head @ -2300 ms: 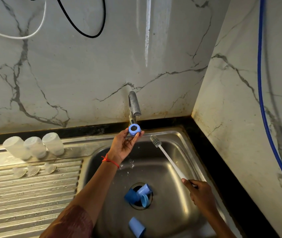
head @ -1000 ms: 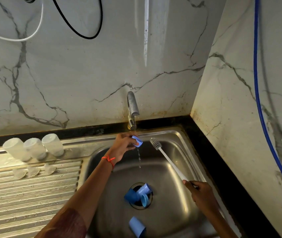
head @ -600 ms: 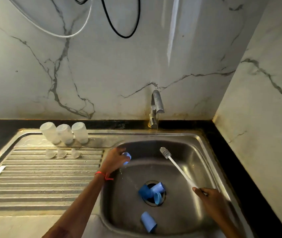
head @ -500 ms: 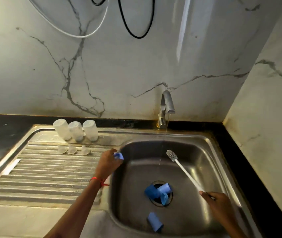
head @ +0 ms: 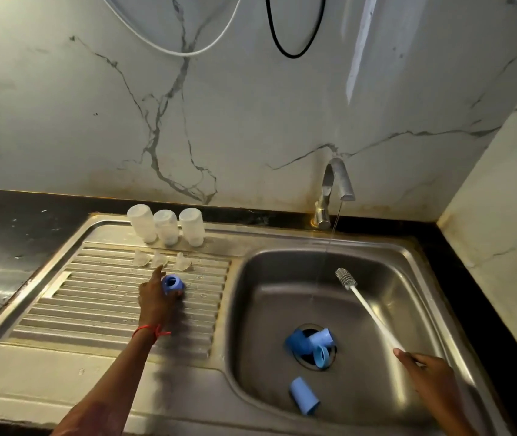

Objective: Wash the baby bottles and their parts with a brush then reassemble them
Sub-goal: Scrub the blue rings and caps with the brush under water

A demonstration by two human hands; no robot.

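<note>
Head view: our left hand [head: 158,302] is stretched over the ribbed drainboard [head: 93,309] with free ribs on both sides. It grips a blue ring [head: 172,284] just in front of three clear teats [head: 159,259] and three upturned bottles [head: 166,226]. Our right hand [head: 430,379] grips the brush [head: 364,305] over the basin [head: 408,256]. Three blue pieces [head: 310,344] sit at the drain and one blue cap [head: 303,395] lies nearer us.

The left hand [head: 158,302] swings away from the tap [head: 334,187] and now holds the blue ring [head: 172,284] down on the ribbed drainboard [head: 93,297], just below the teats [head: 161,259].
</note>
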